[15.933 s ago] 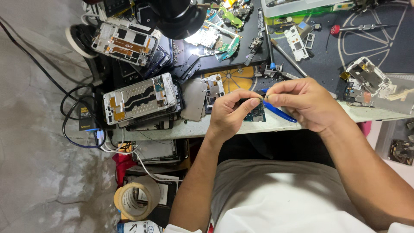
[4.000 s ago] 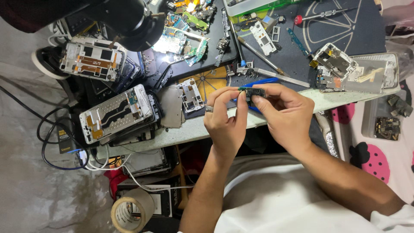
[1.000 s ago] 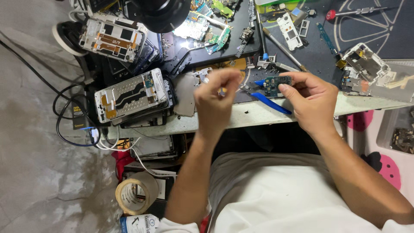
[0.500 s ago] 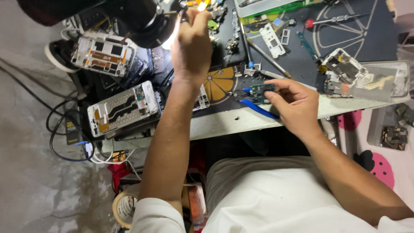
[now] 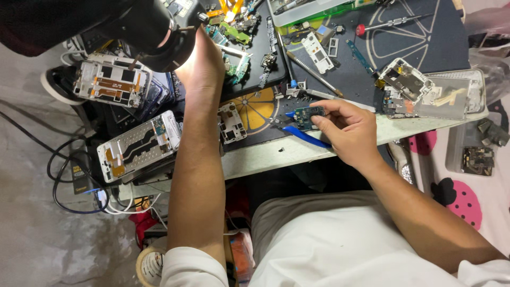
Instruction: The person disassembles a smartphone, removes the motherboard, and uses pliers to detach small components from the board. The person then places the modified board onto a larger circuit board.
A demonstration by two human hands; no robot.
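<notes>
My right hand [image 5: 348, 130] holds a small dark circuit board [image 5: 307, 114] between thumb and fingers, just above the white front edge of the workbench. A blue-handled tool [image 5: 305, 136] lies under that hand. My left hand [image 5: 204, 64] is stretched far forward to the back of the bench, beside the black lamp head [image 5: 154, 32] and next to green circuit boards [image 5: 234, 37]. Bright lamp light washes out its fingers, so whether it holds anything is unclear.
Two stripped phone frames [image 5: 139, 144] [image 5: 111, 82] lie at the left. A small white frame part [image 5: 231, 122] sits on an orange-patterned mat [image 5: 260, 106]. More phone parts [image 5: 406, 85], a clear tray [image 5: 457, 95] and a red-handled screwdriver [image 5: 385, 24] lie right. Cables [image 5: 69, 175] hang left.
My left hand has let go of the circuit board and reached forward to the back of the bench by the lamp. My right hand keeps the board near the front edge.
</notes>
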